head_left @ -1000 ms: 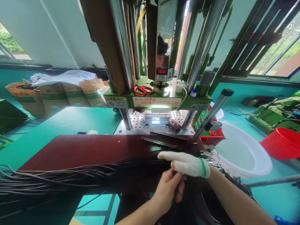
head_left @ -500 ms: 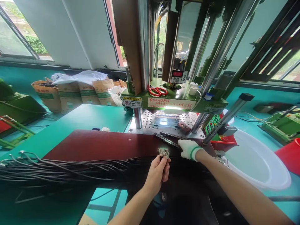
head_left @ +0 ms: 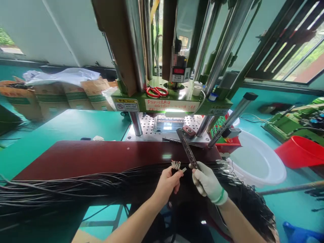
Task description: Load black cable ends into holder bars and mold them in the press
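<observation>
Where the two hands meet over the dark red work board [head_left: 101, 155], the black wire bundle [head_left: 63, 190] runs out to 9 o'clock and passes beneath both hands. The bare left hand [head_left: 167, 185] is closed around a small cluster of wires, with their metal terminals [head_left: 176, 165] projecting upward just above the fingers. The white-gloved right hand [head_left: 207, 182], banded green at the wrist, is closed on the lower end of a dark slotted metal strip [head_left: 187, 148]. This strip tilts up toward 11 o'clock, just beside the terminals. Nothing stands between the hands and the machine. Beyond them at 12 o'clock, the green press platen [head_left: 172, 105] stands above a perforated steel bed [head_left: 149, 133], with red-handled scissors [head_left: 156, 91] lying on the platen. A white plastic basin [head_left: 255, 158] sits at 2 o'clock, with a red bucket [head_left: 300, 152] farther out.
</observation>
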{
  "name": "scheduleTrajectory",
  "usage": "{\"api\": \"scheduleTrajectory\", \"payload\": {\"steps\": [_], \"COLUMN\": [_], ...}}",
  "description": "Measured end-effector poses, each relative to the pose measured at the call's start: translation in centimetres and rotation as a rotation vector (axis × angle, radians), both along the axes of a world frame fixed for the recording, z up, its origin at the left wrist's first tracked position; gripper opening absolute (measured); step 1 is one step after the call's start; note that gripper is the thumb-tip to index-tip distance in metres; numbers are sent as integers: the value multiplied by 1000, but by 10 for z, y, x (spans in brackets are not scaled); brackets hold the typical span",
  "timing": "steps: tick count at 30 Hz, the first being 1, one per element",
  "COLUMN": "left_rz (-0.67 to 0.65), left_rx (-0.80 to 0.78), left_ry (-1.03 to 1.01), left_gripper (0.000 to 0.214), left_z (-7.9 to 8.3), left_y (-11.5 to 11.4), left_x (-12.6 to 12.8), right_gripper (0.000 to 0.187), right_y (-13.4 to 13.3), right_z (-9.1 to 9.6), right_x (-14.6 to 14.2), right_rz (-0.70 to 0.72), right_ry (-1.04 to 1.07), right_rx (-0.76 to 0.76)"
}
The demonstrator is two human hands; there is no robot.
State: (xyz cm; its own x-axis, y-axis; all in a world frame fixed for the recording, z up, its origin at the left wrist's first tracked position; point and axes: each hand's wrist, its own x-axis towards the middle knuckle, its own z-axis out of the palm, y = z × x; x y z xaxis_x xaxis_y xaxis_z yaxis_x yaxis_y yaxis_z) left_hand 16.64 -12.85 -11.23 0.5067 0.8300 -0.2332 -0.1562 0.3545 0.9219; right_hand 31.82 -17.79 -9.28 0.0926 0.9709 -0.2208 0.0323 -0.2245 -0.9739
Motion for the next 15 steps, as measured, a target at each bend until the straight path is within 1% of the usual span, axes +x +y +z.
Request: {"api": "scheduleTrajectory", "payload": {"steps": [3,6,11,15], "left_rz": [-92,-135,-104,-84], "left_rx": [31,20,-27,-48], "left_ry": [68,94,90,107], "left_gripper": [28,28,32,33], "left_z": [-1,1,7,7], "left_y": [-5,-9,-13,-15], "left_x": [12,20,22,24], "right_gripper": [33,39,46,46], "right_y": [-8,-9,-9,-10], "right_z": [-11,-13,-12,-20], "right_x": [-7,-7,-7,-9], "right_rz": [-100,-135,-162,-163], "right_ry": [79,98,133,81], "right_rx": [75,119,99,138]}}
